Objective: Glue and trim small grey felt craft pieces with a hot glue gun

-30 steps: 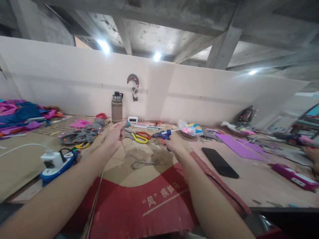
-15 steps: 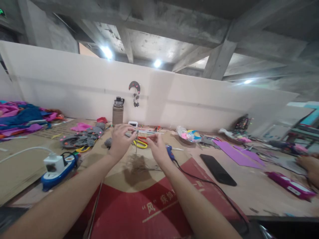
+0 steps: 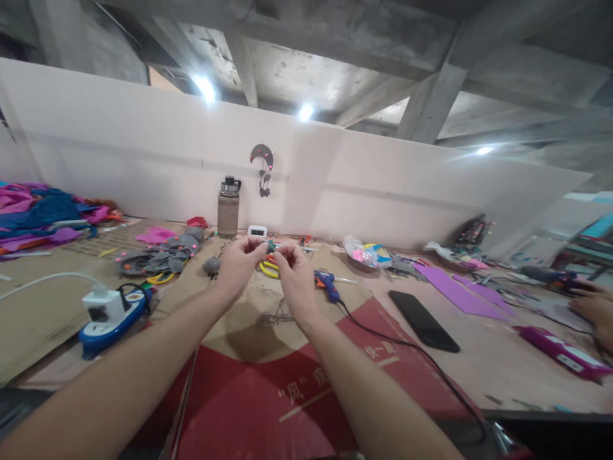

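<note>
My left hand (image 3: pixel 238 263) and my right hand (image 3: pixel 295 276) are raised together over the cardboard sheet (image 3: pixel 268 377), fingertips meeting. Between them they pinch a small grey-green piece (image 3: pixel 271 245); a thin string (image 3: pixel 278 314) lies on the cardboard below the hands. A blue glue gun (image 3: pixel 326 283) lies on the table just right of my right hand, its black cord trailing toward me. Yellow and orange scissors (image 3: pixel 268 268) lie behind the hands, partly hidden.
A brown bottle (image 3: pixel 228 207) stands by the white wall. Grey felt pieces (image 3: pixel 158 257) and a power strip (image 3: pixel 109 308) lie at left, a black phone (image 3: pixel 423 312) and purple sheet (image 3: pixel 454 289) at right. Another person's hand (image 3: pixel 594 310) rests at far right.
My right hand let go of the glue gun, which now lies on the table, and moved left to meet my left hand. Both hands rose, pinching the small piece.
</note>
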`<state>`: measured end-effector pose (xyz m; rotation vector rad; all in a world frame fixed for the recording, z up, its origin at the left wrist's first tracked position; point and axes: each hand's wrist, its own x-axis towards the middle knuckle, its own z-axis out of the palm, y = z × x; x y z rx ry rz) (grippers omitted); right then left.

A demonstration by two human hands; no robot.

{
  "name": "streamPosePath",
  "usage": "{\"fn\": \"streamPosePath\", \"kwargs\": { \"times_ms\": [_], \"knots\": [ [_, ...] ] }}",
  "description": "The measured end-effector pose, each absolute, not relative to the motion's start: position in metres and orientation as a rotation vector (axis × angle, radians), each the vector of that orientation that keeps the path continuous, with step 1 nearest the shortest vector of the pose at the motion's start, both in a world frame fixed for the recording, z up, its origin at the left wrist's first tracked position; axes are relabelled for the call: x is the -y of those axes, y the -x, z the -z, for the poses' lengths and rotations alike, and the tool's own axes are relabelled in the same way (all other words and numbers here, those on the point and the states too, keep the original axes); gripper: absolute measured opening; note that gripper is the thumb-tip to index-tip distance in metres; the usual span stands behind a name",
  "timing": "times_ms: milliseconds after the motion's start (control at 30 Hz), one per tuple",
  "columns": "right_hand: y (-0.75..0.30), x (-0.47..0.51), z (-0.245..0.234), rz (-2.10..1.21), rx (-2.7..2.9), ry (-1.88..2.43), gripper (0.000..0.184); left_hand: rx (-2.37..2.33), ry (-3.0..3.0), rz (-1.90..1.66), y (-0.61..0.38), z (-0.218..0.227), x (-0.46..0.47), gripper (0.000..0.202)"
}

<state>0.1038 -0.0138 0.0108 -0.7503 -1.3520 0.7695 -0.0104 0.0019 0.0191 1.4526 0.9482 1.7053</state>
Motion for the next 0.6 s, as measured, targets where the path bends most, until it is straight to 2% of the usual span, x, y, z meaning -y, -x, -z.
{"fn": "streamPosePath", "kwargs": {
  "times_ms": [600],
  "knots": [
    [-0.113,0.014,-0.014,-0.548,1.406,0.962,0.020,-0.854,-1.394,-1.644,-0.002,-0.020,0.006,0.011]
  ]
}}
